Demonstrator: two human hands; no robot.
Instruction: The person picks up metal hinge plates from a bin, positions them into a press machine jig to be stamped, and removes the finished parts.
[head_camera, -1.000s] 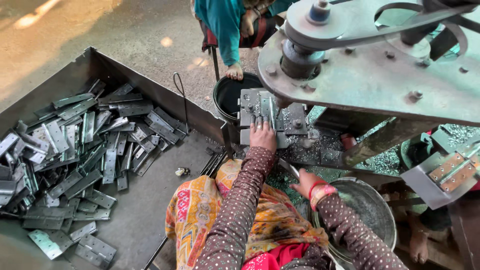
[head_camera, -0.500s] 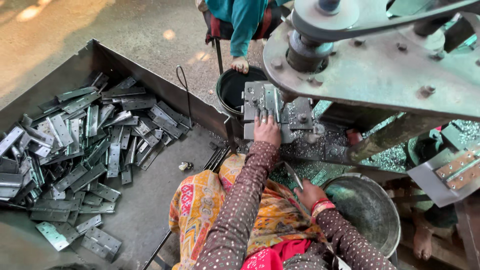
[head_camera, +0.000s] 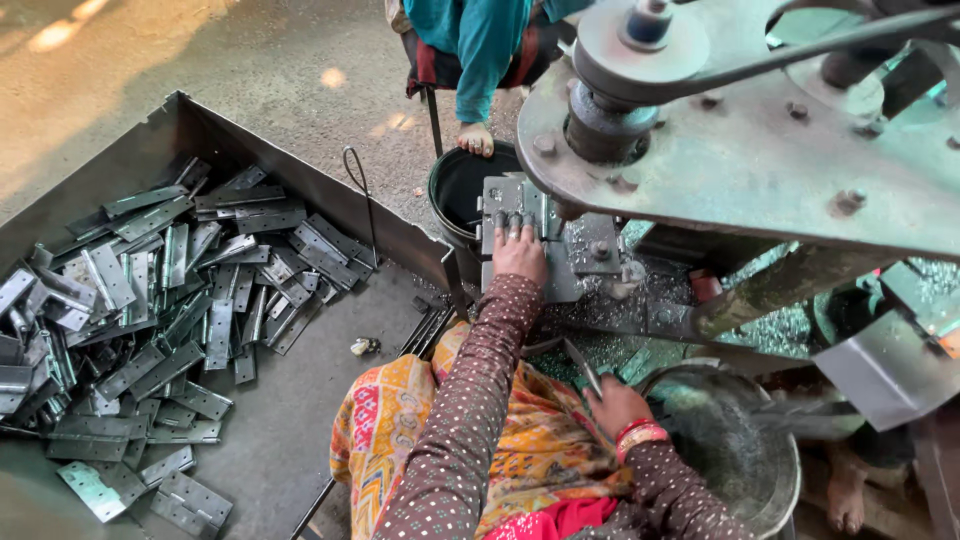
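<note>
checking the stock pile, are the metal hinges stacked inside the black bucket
No: the metal hinges lie loose in the grey tray, left of the black bucket.

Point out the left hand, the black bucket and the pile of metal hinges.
left hand (head_camera: 520, 252): head view, back of the hand.
black bucket (head_camera: 455, 188): head view, inner wall.
pile of metal hinges (head_camera: 150, 320): head view, middle of the heap.

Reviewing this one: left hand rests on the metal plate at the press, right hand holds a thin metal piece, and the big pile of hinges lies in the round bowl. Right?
Not quite. In the head view the pile of hinges lies in the large flat tray on the person's left, not the round bowl. The left hand does rest on the metal plate, and the right hand holds a thin metal piece.
</note>
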